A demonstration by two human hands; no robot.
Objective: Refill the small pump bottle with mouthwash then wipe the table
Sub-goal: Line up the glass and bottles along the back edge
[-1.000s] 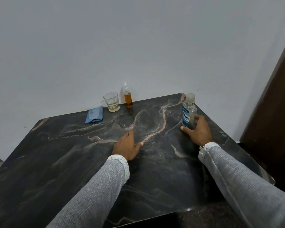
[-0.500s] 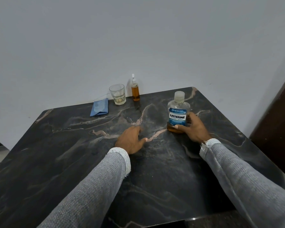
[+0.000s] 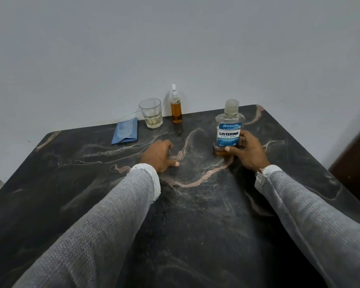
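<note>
A clear mouthwash bottle (image 3: pixel 229 125) with a blue label and a closed cap stands upright on the dark marble table (image 3: pixel 195 215). A little amber liquid shows at its bottom. My right hand (image 3: pixel 248 151) grips its lower half from the right, thumb across the front. My left hand (image 3: pixel 159 155) rests palm down on the table, left of the bottle, holding nothing. A small pump bottle (image 3: pixel 176 108) with amber liquid and a white nozzle stands at the far edge by the wall. A folded blue cloth (image 3: pixel 126 130) lies at the back left.
A glass tumbler (image 3: pixel 151 113) with a little pale liquid stands between the cloth and the pump bottle. A grey wall runs behind the table. A dark wooden panel (image 3: pixel 355 159) rises at the right beyond the table's edge.
My right hand has slid the mouthwash bottle from the right edge leftward toward the middle, and its label now faces me. My left hand stayed on the table.
</note>
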